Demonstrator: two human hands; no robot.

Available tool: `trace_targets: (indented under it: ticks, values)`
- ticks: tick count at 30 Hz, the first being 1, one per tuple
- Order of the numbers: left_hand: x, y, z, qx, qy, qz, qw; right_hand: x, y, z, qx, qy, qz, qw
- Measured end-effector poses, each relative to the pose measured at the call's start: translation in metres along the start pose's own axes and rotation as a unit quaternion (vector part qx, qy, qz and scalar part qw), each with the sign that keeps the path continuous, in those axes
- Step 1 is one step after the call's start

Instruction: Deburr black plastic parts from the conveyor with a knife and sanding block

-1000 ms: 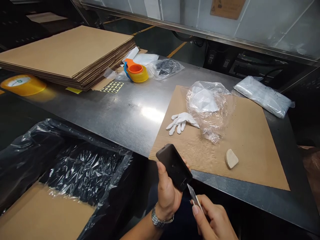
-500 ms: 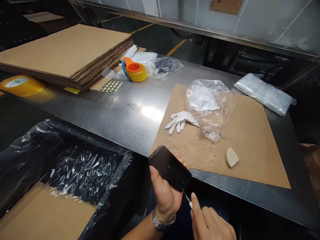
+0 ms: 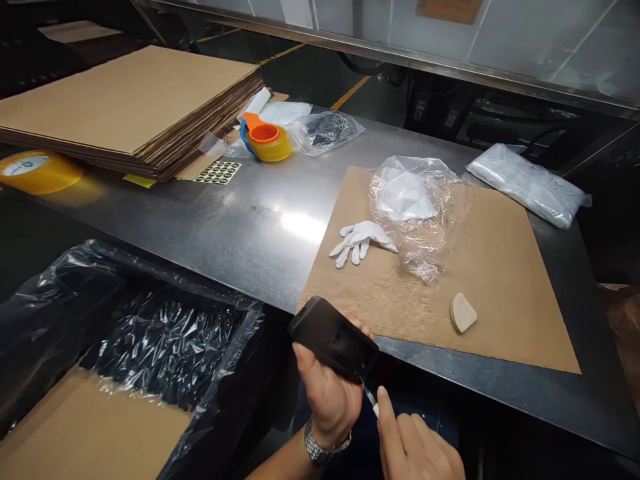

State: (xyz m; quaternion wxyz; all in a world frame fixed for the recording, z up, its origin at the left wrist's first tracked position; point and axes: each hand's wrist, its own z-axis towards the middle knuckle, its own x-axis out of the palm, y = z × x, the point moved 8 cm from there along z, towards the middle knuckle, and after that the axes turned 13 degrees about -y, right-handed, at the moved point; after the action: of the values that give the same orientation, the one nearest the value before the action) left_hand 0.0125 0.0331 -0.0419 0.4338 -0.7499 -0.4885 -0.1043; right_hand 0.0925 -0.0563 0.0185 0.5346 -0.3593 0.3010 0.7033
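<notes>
Gripping black part (image 3: 333,339), left hand (image 3: 327,393); right hand (image 3: 417,448) pinches blade (image 3: 369,395)

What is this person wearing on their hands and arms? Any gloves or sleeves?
Both hands are bare, with no gloves on. The left hand has a silver metal-link wristwatch on its wrist, and the forearm below it shows no sleeve. The right hand has no ring that shows; its wrist is out of the picture.

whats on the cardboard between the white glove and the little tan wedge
In the head view, the lower end of the crumpled clear plastic bag reaches between the white glove and the tan wedge; otherwise only bare cardboard sheet.
</notes>
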Motion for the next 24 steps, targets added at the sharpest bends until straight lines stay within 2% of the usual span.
trace_targets:
  ticks: [5, 11, 17, 20, 24]
  values:
    - [-0.007, 0.008, 0.004, -0.033, -0.028, 0.028, 0.999, -0.004, -0.005, 0.004, 0.006, -0.008, -0.007, 1.000]
    - [-0.008, 0.013, 0.006, -0.087, -0.047, 0.062, 0.993, -0.001, -0.022, 0.001, -0.037, 0.007, -0.036, 0.999]
    - [-0.007, 0.020, 0.002, -0.186, -0.070, 0.071, 0.977, 0.010, -0.047, -0.005, 0.023, 0.078, 0.059, 0.995]
    - [-0.006, 0.024, -0.001, -0.227, -0.066, 0.086, 0.968, 0.005, -0.051, -0.003, 0.024, 0.066, 0.058, 0.996]
    - [-0.004, 0.025, -0.003, -0.235, -0.057, 0.094, 0.966, -0.002, -0.051, 0.002, 0.018, 0.061, 0.050, 0.997]
